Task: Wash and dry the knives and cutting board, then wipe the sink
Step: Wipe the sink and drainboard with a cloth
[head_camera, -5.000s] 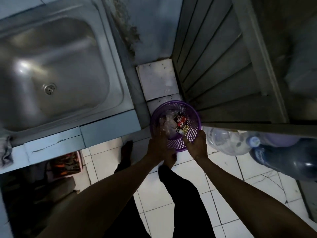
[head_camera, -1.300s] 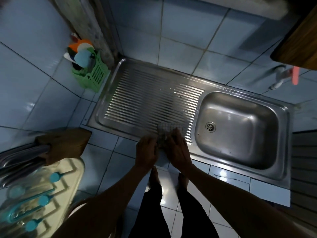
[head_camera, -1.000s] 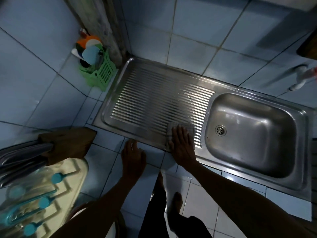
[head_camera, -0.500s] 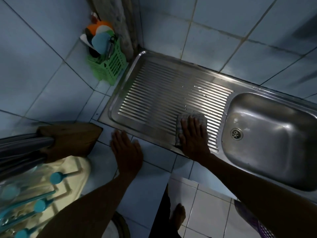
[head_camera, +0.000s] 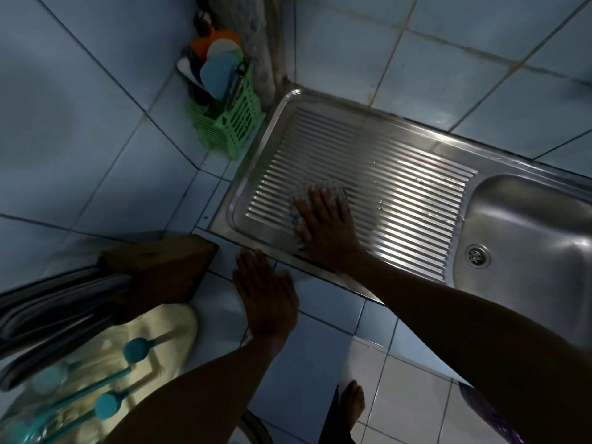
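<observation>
Cream plastic nearest us: the cutting board [head_camera: 128, 341] lies at the lower left of the tiled surface [head_camera: 307, 309], with teal-handled tools on it (knives, probably, though the blur leaves that open). Just behind it stands a wooden block [head_camera: 160, 267].

Next out, the left hand [head_camera: 266, 296] lies flat on the tiles, fingers spread, gripping nothing, bracing just beside the sink's near rim. Past it, the right hand [head_camera: 326, 222] presses palm-down on a grey checked cloth [head_camera: 320, 193], fingers extended over it rather than curled around it, so the grip is a flat press. The cloth lies directly under that palm on the ribbed drainboard [head_camera: 400, 193] of the steel sink [head_camera: 528, 225], towards its left half.

By my reading, this is the last stage: board and tools look set aside, and the wipe is on. Droplets glint on the ribs to the right of the hand, so that stretch and the basin with its drain [head_camera: 478, 255] appear to remain.

Farthest back, a green caddy [head_camera: 230, 123] of utensils sits in the corner, beside the sink's far-left edge.
</observation>
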